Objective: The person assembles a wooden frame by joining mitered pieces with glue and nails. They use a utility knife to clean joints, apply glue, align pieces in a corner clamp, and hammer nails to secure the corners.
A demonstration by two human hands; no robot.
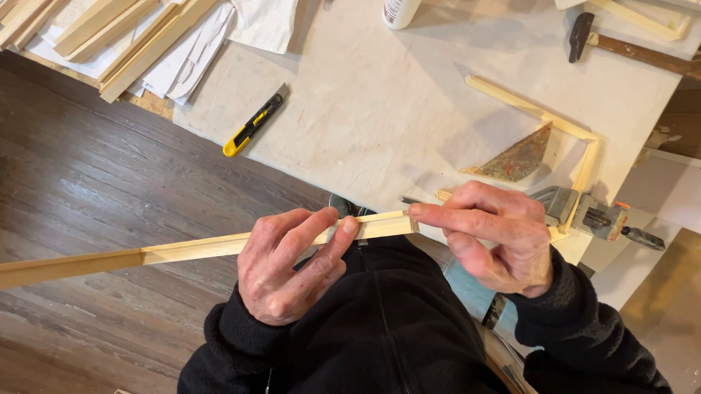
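A long pale wooden strip (189,248) runs from the left edge to the middle, held level above my dark-clothed lap. My left hand (291,265) grips it near its right end, fingers wrapped over the top. My right hand (492,235) pinches the strip's cut end with thumb and forefinger. Both sleeves are black. On the white table beyond, a thin wooden frame corner (565,127) is held by a grey corner clamp (592,212), with a paint-flecked triangular block (516,158) inside the angle.
A yellow and black utility knife (255,121) lies on the table's left part. A white bottle (400,3) stands at the back, a hammer (633,49) at the right. Several wooden strips (119,34) are stacked at the top left. Dark wood floor (70,176) lies to the left.
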